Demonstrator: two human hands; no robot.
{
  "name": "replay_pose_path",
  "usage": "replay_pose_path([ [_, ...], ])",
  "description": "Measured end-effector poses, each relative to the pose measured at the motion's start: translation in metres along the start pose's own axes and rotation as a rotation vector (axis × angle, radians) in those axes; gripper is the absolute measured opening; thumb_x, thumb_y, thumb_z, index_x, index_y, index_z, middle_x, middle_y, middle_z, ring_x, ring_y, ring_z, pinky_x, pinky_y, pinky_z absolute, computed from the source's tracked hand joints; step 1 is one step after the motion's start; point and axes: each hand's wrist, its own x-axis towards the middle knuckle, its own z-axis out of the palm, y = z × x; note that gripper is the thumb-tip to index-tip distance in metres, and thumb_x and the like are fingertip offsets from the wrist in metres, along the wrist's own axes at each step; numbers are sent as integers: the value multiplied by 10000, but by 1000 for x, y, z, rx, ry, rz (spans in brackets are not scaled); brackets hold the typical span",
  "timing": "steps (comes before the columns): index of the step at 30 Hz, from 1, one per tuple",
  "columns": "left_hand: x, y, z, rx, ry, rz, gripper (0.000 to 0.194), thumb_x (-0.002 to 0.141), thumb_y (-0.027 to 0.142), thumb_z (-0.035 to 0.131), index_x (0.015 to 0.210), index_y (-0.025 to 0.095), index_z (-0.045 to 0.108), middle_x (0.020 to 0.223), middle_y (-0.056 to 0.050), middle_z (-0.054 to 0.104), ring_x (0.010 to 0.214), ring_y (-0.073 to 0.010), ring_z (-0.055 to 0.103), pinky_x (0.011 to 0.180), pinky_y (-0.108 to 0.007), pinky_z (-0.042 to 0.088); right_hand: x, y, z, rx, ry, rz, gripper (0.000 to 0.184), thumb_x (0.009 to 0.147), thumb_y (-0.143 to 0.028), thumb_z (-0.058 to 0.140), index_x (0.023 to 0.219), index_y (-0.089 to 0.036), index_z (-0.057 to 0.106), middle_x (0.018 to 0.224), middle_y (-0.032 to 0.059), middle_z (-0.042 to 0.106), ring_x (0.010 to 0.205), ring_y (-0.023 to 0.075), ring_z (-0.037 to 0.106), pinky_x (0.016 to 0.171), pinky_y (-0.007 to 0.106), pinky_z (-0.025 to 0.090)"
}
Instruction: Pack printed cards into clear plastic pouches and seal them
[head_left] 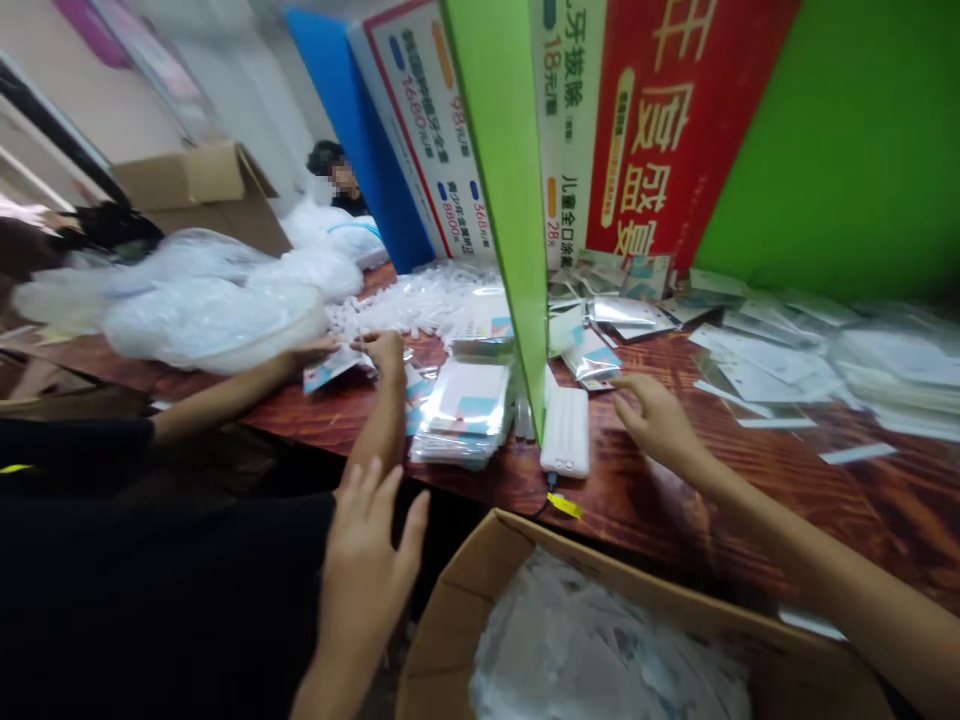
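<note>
My left hand (371,540) is raised beside the table's front edge, its fingers spread and nothing in it. Over the table, my right hand (660,420) reaches in from the right with fingers apart and holds nothing I can see. Its fingertips are close to a clear-wrapped packet with a blue and white card (592,360). Left of that hand a white power bank (565,432) lies with a cable plugged into its near end. A stack of wrapped cards (461,410) sits on the other side of the green divider (502,180).
A co-worker's hands (384,352) handle a card packet by a pile of small white plastic pieces (420,300). Large clear bags (217,300) lie at left. Flat cards and sleeves (780,360) cover the right. Below, a cardboard box (450,610) holds clear packets.
</note>
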Motion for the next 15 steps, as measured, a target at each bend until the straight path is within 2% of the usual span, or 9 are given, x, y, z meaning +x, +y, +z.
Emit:
replay_pose_path([
  [1, -16, 3, 10, -14, 22, -5, 574, 976, 442, 294, 1480, 209, 442, 1452, -163, 536, 1418, -306, 413, 1120, -506, 433, 3, 8, 11, -44, -23, -13, 215, 931, -195, 514, 1062, -173, 682, 1098, 126, 687, 1077, 277, 625, 964, 470, 498],
  [3, -35, 12, 28, -28, -18, 34, 550, 955, 462, 328, 1440, 276, 510, 1405, -97, 603, 1347, -270, 516, 1031, -429, 541, 12, 25, 27, -136, -48, -23, 336, 887, -148, 479, 1164, -174, 668, 1236, 161, 645, 1192, 329, 565, 1022, 513, 453],
  [6, -44, 21, 40, -8, -44, 46, 555, 915, 509, 400, 1374, 265, 593, 1450, -68, 555, 1380, -301, 468, 1032, -449, 544, 33, 45, 42, -262, -68, -14, 461, 836, -142, 514, 1283, -192, 616, 1399, 155, 551, 1322, 387, 448, 1054, 584, 400],
  [8, -43, 19, 36, 23, -9, -7, 557, 923, 482, 382, 1361, 223, 608, 1484, -90, 509, 1411, -311, 417, 1072, -479, 505, 47, 53, 49, -322, -85, -8, 480, 822, -145, 534, 1292, -206, 613, 1430, 143, 532, 1351, 396, 414, 1062, 595, 387],
  [10, -40, 9, 28, 78, 49, -69, 549, 927, 443, 361, 1333, 199, 637, 1496, -116, 489, 1434, -314, 373, 1107, -500, 460, 55, 58, 56, -359, -109, -3, 445, 840, -150, 511, 1263, -208, 637, 1403, 147, 558, 1308, 386, 471, 1033, 573, 426],
  [15, -22, -22, 9, 294, 76, -139, 565, 915, 374, 348, 1315, 109, 646, 1495, -200, 474, 1449, -377, 321, 1153, -589, 344, 54, 64, 65, -380, -173, -13, 402, 936, -216, 392, 1216, -183, 678, 1257, 177, 648, 985, 349, 683, 806, 484, 558],
])
